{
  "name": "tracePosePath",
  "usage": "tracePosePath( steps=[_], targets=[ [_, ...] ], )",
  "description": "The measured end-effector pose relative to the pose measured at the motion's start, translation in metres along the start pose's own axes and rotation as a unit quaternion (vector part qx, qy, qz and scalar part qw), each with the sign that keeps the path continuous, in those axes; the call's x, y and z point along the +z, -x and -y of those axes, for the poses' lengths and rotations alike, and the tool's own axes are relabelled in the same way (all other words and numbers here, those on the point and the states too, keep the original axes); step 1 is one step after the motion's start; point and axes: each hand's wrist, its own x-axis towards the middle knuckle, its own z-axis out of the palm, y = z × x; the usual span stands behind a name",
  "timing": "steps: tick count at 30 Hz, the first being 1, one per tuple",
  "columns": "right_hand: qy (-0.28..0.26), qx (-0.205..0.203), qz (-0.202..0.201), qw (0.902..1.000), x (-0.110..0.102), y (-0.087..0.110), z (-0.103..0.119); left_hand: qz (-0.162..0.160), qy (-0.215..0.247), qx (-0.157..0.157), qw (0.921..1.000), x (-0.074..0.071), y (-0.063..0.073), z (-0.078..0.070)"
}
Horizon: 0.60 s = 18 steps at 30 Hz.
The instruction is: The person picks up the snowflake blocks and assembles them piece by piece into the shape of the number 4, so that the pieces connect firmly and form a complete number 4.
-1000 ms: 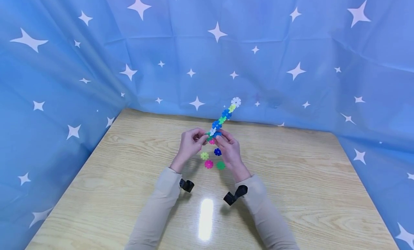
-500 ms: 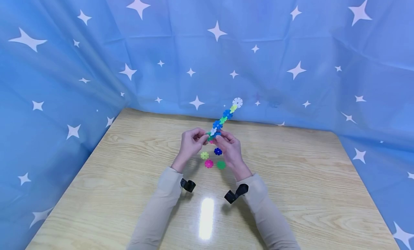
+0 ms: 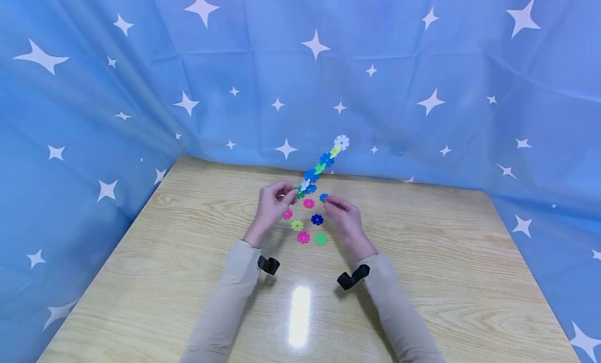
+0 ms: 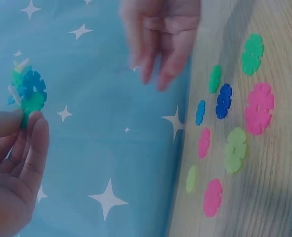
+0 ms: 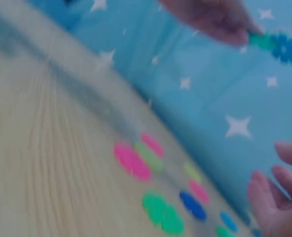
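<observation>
My left hand [image 3: 273,206] pinches the green flower-shaped disc [image 4: 33,102] at the near end of a chain of interlocking plastic discs [image 3: 311,176]. The chain slants up and away to the right, in blue, green, yellow-green and white, with a white disc [image 3: 341,142] at its far tip. To the right, apart from the chain, my right hand [image 3: 346,221] hangs above the table with relaxed fingers and nothing between them. Just beside its fingertips in the head view is a small blue disc [image 3: 324,197], which lies on the table in the left wrist view.
Several loose discs lie on the wooden table [image 3: 422,248] below the hands, among them a dark blue disc [image 3: 316,219], a pink disc [image 3: 303,238], a green disc [image 3: 321,240] and a yellow-green disc [image 3: 297,226]. A blue star-patterned curtain [image 3: 263,81] hangs behind the table.
My right hand has let go of the chain's near end and moved right and slightly down. The left hand keeps its pinch, and the chain has shifted slightly up and left.
</observation>
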Motion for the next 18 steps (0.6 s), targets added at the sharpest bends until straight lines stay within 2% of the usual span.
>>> tracePosePath(
  steps=[2,5,7,10,12,18],
  targets=[
    [0.072,0.001,-0.002,0.9974,-0.005,-0.006,-0.006,-0.001,-0.003,0.006,1.0000,-0.001,0.000,0.000],
    [0.176,-0.013,0.006,0.9843,-0.008,-0.012,-0.013,-0.002,-0.006,0.011,0.9999,-0.002,-0.001,0.000],
    [0.240,-0.035,0.015,0.9700,-0.008,-0.014,-0.017,-0.002,-0.004,0.008,1.0000,-0.003,-0.001,0.000],
    [0.328,-0.076,0.022,0.9415,-0.004,-0.016,-0.020,0.002,0.001,0.002,1.0000,-0.003,-0.002,-0.001],
    [0.365,-0.091,0.029,0.9263,-0.001,-0.016,-0.020,0.004,0.003,-0.001,1.0000,-0.004,-0.002,-0.003],
    [0.426,-0.095,0.054,0.8982,0.006,-0.018,-0.017,0.006,-0.005,-0.001,1.0000,-0.008,0.002,-0.028]
  ],
)
